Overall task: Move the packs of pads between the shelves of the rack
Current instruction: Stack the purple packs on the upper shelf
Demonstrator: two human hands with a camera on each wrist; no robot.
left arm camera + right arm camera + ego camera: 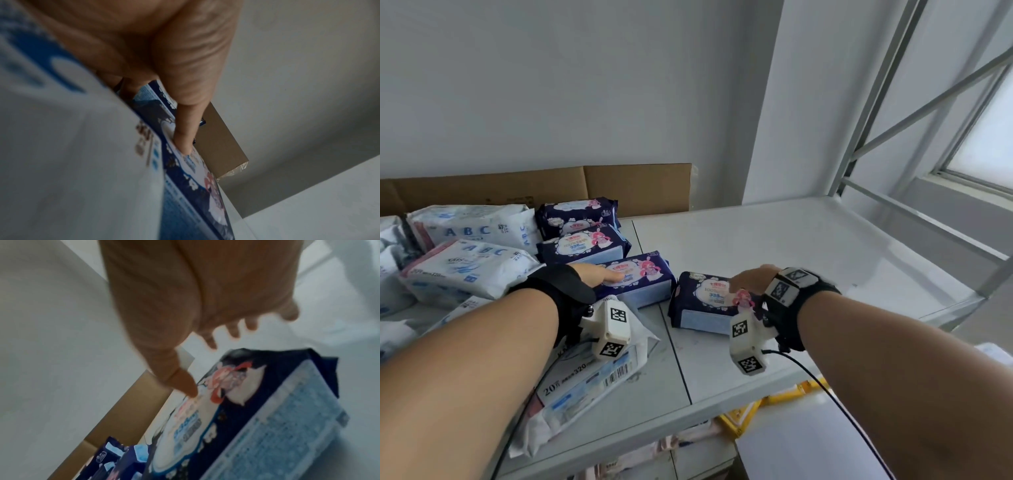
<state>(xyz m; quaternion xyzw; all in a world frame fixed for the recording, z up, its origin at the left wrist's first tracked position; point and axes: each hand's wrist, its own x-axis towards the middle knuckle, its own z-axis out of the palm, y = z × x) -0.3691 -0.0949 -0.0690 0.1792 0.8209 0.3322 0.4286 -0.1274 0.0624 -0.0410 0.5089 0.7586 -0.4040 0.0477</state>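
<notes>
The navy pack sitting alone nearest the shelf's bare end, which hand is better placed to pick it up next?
Probably the right hand: it hovers open directly over that navy pack. The left hand rests on a different navy pack in the row beside it.

Storeroom: white metal rack, cardboard backing, stacked packs of pads, bare walls.

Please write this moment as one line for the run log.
left hand: thumb resting on dark blue pack | right hand: open over another dark blue pack | both packs on shelf
</notes>
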